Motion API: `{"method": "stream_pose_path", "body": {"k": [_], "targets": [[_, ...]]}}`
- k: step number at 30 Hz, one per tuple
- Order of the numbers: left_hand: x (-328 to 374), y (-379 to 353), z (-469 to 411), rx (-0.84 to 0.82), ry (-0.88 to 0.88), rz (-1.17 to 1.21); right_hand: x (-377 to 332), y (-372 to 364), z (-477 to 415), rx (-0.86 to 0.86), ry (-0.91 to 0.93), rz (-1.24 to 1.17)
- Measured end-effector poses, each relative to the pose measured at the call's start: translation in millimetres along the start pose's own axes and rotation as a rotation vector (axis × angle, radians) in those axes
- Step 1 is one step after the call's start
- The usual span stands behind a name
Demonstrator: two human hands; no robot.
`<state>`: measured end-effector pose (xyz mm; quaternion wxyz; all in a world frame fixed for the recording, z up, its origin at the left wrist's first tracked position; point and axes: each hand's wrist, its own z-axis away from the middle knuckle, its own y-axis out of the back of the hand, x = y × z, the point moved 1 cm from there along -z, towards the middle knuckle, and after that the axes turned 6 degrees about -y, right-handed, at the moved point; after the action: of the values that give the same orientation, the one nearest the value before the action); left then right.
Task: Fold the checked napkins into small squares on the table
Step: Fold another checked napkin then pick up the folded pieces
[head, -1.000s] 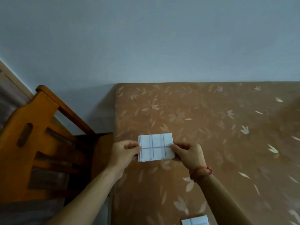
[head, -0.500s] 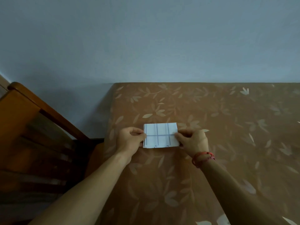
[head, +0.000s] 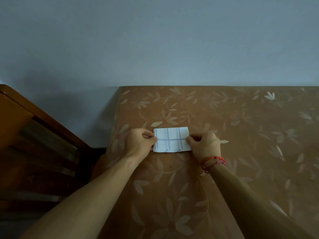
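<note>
Pinching folded napkin [head: 172,139], fingers [head: 148,136] closed

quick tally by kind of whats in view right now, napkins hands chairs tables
checked napkin: 1
hands, left hand and right hand: 2
wooden chair: 1
table: 1
red wrist bands: 1 set
total: 6

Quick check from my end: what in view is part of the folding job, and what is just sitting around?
In the job:
napkin, folded small, checked
left hand, pinching its left edge
right hand, pinching its right edge
table, under the napkin

Not in the job:
wooden chair left of the table
red bracelets on the right wrist
</note>
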<state>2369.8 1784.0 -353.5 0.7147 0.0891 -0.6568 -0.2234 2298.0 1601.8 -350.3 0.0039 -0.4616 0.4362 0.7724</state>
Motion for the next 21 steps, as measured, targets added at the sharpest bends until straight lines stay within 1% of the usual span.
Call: {"method": "stream_pose_path", "body": {"k": [5, 7, 9, 11, 13, 15, 16, 17, 18, 20, 21], "targets": [[1, 2, -1, -0.009, -0.052, -0.072, -2, 2, 3, 0.024, 0.038, 0.035], [0, 6, -1, -0.001, -0.116, -0.163, -1, 2, 4, 0.041, 0.076, 0.081], [1, 9, 1, 0.017, -0.273, -0.331, 0, 2, 4, 0.084, 0.149, 0.131], [7, 7, 3, 0.016, -0.495, -0.428, -1, 0, 5, 0.140, 0.313, 0.180], [11, -2, 2, -0.063, -0.640, -0.459, -10, -5, 10, 0.145, 0.515, 0.209], [10, -14, -1, -0.157, -0.740, -0.556, -16, -19, 13, 0.085, 0.725, 0.298], [7, -19, -2, -0.206, -0.771, -0.628, -15, -29, 13, 0.007, 0.794, 0.362], [3, -22, -3, -0.244, -0.788, -0.686, -13, -38, 13, -0.109, 0.798, 0.428], [-1, -23, -4, -0.274, -0.778, -0.722, -10, -45, 13, -0.176, 0.769, 0.483], [-10, -23, -4, -0.330, -0.751, -0.773, -1, -52, 10, -0.246, 0.687, 0.584], [-14, -23, -4, -0.356, -0.747, -0.801, 3, -52, 11, -0.262, 0.677, 0.629]]}}
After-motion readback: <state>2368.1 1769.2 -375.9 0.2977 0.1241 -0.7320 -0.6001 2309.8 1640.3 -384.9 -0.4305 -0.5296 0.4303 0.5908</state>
